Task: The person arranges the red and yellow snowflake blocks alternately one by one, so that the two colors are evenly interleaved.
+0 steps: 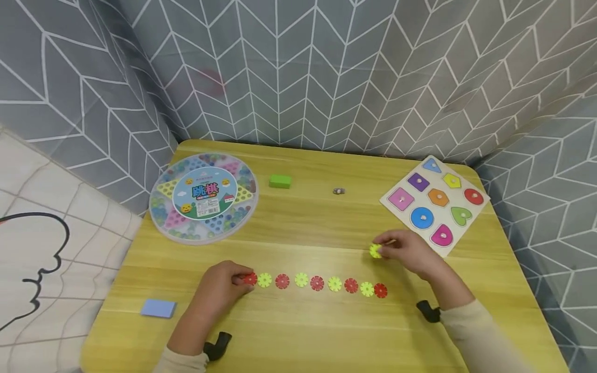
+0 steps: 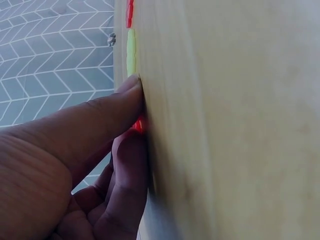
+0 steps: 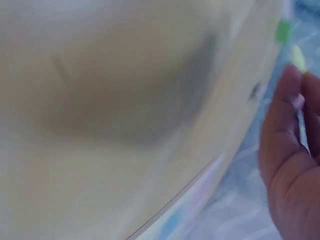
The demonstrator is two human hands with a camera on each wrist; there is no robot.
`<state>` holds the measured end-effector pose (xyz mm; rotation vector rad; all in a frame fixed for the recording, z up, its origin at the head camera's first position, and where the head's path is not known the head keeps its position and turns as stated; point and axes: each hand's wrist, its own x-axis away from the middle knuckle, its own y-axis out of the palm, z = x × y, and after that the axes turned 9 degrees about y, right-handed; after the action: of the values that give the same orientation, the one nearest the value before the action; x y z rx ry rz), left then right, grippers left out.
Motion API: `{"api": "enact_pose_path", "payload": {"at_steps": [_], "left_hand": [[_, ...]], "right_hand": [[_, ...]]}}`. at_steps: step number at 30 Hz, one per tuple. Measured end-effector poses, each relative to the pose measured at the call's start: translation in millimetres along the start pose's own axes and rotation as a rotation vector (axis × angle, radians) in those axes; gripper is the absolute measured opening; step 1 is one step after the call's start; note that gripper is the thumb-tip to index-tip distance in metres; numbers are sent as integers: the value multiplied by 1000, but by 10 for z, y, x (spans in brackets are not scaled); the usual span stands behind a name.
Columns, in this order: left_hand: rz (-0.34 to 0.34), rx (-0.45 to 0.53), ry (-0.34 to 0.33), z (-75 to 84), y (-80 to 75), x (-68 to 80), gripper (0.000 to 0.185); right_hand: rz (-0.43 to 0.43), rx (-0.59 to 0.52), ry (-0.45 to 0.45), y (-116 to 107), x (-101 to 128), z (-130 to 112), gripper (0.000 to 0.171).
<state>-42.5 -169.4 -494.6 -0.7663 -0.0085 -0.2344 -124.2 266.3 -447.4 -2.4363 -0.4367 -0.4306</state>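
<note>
A row of small notched plastic discs, red and yellow by turns, runs across the wooden table (image 1: 298,331). At its left end my left hand (image 1: 216,292) pinches a red disc (image 1: 251,278) between thumb and forefinger, low at the table surface. The left wrist view shows a sliver of that red disc between the fingertips, beside a yellow disc (image 2: 131,52). Above the right part of the row, my right hand (image 1: 408,253) holds a yellow disc (image 1: 374,251) by its edge, raised off the table. The row's right end is a red disc (image 1: 380,290).
A round marble board game box (image 1: 205,199) lies at the back left, with a green block (image 1: 280,181) and a small grey object (image 1: 339,191) to its right. At the right is a shape puzzle board (image 1: 402,213). A blue block (image 1: 158,308) sits left of my left hand.
</note>
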Motion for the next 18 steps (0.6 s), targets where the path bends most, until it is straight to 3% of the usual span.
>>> {"api": "enact_pose_path", "payload": {"at_steps": [3,6,12,18], "left_hand": [[0,-6,-6,-22,-56,11,26],[-6,-14,-9,-50,-113,21,26],[-15,-10,-28,-81,-136,30,26],[-17,2,-22,-91,-114,21,27]], "right_hand": [[15,54,115,-90,271,315,17],[42,121,155,-11,426,486,14],[141,332,61,210,463,431,11],[152,377,45,285,456,365,12]]}}
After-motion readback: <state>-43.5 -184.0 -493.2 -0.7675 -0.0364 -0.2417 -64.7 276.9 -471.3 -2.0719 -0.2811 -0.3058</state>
